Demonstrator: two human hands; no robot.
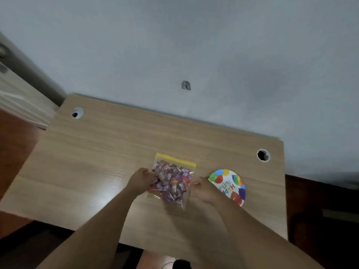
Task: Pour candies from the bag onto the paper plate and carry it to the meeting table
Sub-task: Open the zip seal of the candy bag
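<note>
A clear zip bag of candies [172,180] with a yellow seal strip lies on the wooden desk [101,152]. It holds several purple, pink and red wrapped sweets. My left hand [139,180] grips the bag's left edge. My right hand [202,188] grips its right edge. The seal strip at the far end looks closed. A colourful paper plate [230,186] with balloon print and "HAPPY" lettering lies just right of the bag, partly hidden by my right hand. No candy is on the plate.
The desk stands against a pale wall [194,45]. Cable holes sit at its far left [77,113] and far right [263,155]. Reddish floor [15,144] shows to the left, dark furniture [320,210] to the right.
</note>
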